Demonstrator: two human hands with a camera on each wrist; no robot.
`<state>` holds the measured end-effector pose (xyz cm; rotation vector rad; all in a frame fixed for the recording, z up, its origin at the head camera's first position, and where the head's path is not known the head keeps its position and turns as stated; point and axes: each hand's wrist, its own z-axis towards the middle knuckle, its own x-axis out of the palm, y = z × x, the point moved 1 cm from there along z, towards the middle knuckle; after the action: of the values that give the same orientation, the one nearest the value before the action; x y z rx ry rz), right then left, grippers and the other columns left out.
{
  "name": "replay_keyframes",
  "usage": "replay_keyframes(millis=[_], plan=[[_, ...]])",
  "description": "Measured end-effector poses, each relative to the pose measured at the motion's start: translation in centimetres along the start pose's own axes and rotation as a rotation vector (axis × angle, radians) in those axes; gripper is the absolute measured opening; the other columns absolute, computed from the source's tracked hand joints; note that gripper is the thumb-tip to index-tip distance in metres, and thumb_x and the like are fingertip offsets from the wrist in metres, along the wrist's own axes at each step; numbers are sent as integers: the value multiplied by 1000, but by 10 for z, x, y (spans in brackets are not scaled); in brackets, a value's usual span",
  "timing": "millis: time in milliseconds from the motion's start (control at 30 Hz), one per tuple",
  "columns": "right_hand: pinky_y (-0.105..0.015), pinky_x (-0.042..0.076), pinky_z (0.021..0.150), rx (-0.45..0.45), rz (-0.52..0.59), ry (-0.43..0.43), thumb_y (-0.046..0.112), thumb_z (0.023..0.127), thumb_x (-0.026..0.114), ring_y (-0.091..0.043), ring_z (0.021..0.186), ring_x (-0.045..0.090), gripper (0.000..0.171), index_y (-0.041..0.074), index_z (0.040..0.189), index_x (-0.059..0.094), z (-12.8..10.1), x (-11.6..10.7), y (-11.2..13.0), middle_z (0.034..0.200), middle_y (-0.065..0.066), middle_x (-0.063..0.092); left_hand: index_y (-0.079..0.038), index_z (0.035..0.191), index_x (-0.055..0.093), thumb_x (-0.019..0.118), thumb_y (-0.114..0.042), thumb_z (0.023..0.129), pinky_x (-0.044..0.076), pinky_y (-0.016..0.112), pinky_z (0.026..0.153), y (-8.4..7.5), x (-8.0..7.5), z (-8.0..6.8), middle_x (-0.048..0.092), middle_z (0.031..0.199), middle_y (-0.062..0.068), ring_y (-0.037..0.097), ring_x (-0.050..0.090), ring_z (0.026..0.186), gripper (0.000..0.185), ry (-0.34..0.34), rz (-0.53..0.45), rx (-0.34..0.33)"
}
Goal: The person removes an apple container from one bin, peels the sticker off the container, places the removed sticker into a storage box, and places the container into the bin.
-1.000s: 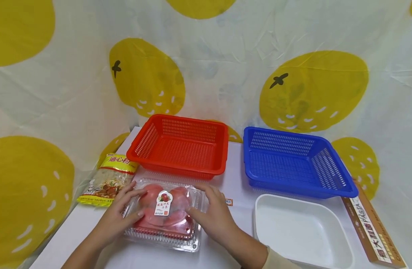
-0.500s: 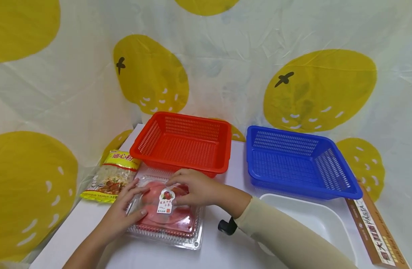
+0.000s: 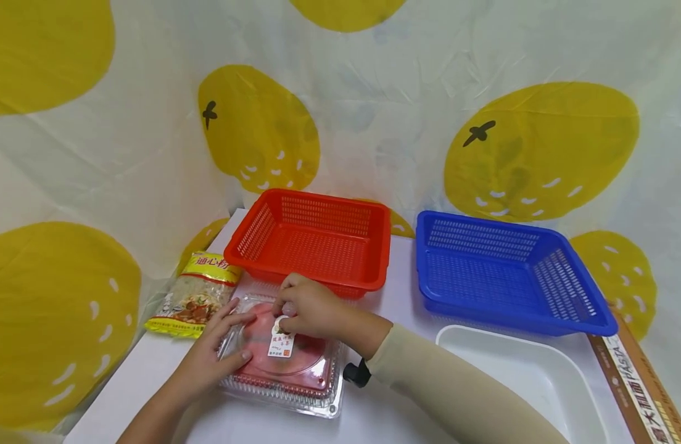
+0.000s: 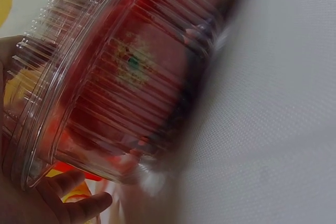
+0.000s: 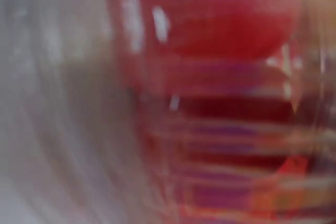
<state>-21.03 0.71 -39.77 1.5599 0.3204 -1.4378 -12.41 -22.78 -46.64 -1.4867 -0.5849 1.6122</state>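
A clear plastic clamshell box (image 3: 257,385) of large red fruit, likely tomatoes, sits on the table; its ribbed side fills much of the left wrist view. A white sticker label (image 3: 281,346) with red print is on its lid. My left hand (image 3: 207,361) rests at the box's left side, fingers and thumb spread over the lid's edge. In the left wrist view, fingers (image 4: 86,208) show beside the rim. My right hand (image 3: 313,311) reaches over the lid with curled fingers, thumb and fingertips pinching at the label's upper end and covering part of it. The right wrist view is blurred.
A red plastic basket (image 3: 383,246) stands behind the box, and a blue one (image 3: 568,327) to its right. A white basin (image 3: 573,364) lies in front of the blue basket. A macaroni bag (image 3: 198,296) is at the left, a pasta box (image 3: 631,388) at the far right.
My right hand has left the box's right side and moved left over the lid to the label, its fingers curling there. My left hand stays at the left edge.
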Motion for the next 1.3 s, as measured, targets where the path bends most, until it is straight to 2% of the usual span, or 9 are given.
replay_keyframes(millis=[167, 300, 400, 600, 733, 900, 1067, 1167, 1300], plan=[[-15, 42, 67, 13, 2, -31, 21, 78, 75, -7, 78, 51, 6, 23, 80, 70, 0, -1, -2, 100, 7, 51, -31, 137, 52, 76, -28, 84, 21, 78, 96, 0, 3, 3, 20, 158, 2, 40, 19, 142, 58, -3, -3, 26], [-19, 42, 79, -40, -16, -20, 23, 83, 71, -9, 90, 51, 4, 22, 81, 67, -1, -4, -2, 105, 7, 54, -31, 137, 52, 76, -28, 83, 20, 79, 96, -2, 2, 4, 21, 158, 4, 41, 18, 142, 59, -2, -6, 26], [-27, 40, 90, -75, 26, 43, 24, 90, 66, -11, 104, 47, 5, 23, 86, 63, -3, -8, -2, 116, 6, 55, -29, 137, 53, 76, -27, 83, 21, 79, 96, -3, 1, 4, 21, 158, 5, 41, 18, 142, 59, -2, -1, 21], [-35, 36, 107, -86, 327, 246, 26, 98, 54, -12, 133, 33, 6, 25, 93, 55, -18, -21, -5, 143, 5, 45, -27, 137, 53, 76, -27, 84, 20, 80, 95, -4, -1, 4, 22, 158, 7, 44, 18, 142, 58, 4, 4, 18], [-34, 42, 103, -73, 567, 299, 26, 99, 53, -15, 134, 35, 8, 20, 94, 55, -33, -39, -6, 146, 8, 41, -28, 136, 53, 77, -25, 83, 20, 80, 94, -6, -1, 4, 22, 158, 7, 44, 18, 141, 58, 5, -18, 18], [-38, 49, 95, -102, 774, 324, 17, 101, 50, -20, 126, 47, 8, 12, 94, 52, -62, -70, -14, 144, 0, 46, -28, 135, 54, 77, -24, 83, 20, 80, 94, -6, 1, 6, 22, 158, 5, 43, 18, 142, 57, 7, -30, 27], [-42, 48, 97, -104, 812, 328, 9, 101, 48, -32, 128, 46, 5, 7, 97, 49, -105, -97, -39, 139, -13, 49, -29, 135, 53, 77, -26, 84, 21, 79, 94, -3, 1, 6, 21, 158, 4, 42, 18, 142, 57, 16, -27, 11], [-40, 43, 103, -31, 807, 316, 7, 101, 47, -32, 131, 44, 5, 6, 96, 50, -135, -111, -56, 137, -12, 51, -32, 135, 52, 75, -29, 84, 23, 80, 94, -2, 0, 5, 19, 159, 1, 42, 18, 142, 56, 23, -17, -20], [-39, 44, 102, 104, 792, 318, 6, 100, 49, -33, 127, 48, 5, 7, 97, 53, -177, -128, -76, 136, -13, 54, -33, 136, 51, 74, -33, 85, 24, 80, 93, -2, -2, 3, 18, 159, 1, 43, 19, 141, 56, 34, 1, -50]])
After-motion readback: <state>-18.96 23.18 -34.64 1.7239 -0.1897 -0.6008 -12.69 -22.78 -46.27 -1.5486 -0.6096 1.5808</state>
